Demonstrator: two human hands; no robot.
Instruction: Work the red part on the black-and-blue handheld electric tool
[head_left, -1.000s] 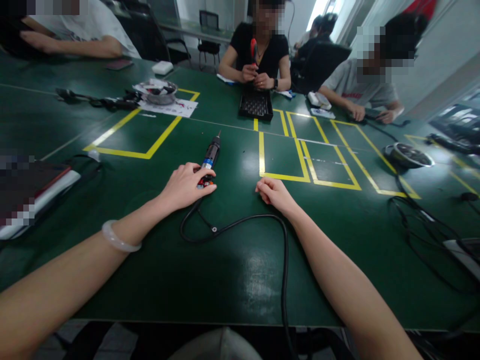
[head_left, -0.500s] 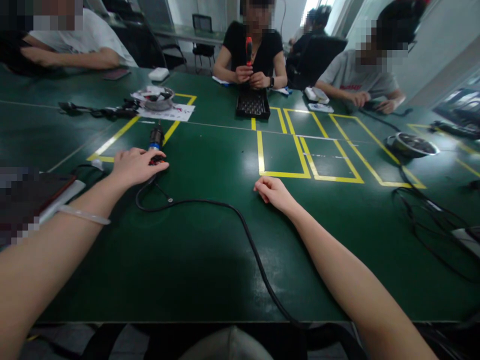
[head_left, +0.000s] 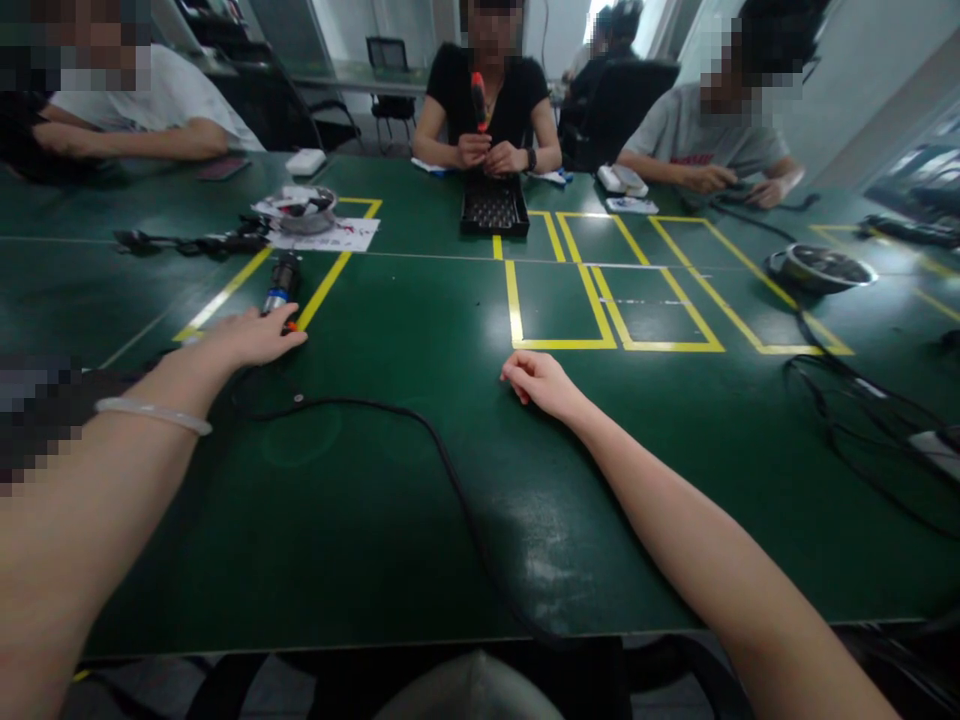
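My left hand (head_left: 255,335) is closed from above over the rear of a corded electric drill (head_left: 281,280) with a dark front end and a blue ring. The drill lies on the green table (head_left: 390,500) within a yellow tape outline at the left, and its grip is mostly hidden under my palm. A black cable (head_left: 442,450) runs from it across the table to the near edge. My right hand (head_left: 544,383) rests on the table with curled fingers, just below the middle tape outlines, and I see nothing in it.
Beyond the drill stands a metal bowl (head_left: 311,215) of small parts on a paper sheet. A person across holds a red-and-black screwdriver (head_left: 478,100) above a black tray (head_left: 495,212). Another bowl (head_left: 825,268) and loose cables (head_left: 832,400) lie at the right. Other people sit around.
My left hand has moved left with the drill, bringing it into the left tape outline, and the cable has shifted left. My right hand stays in place.
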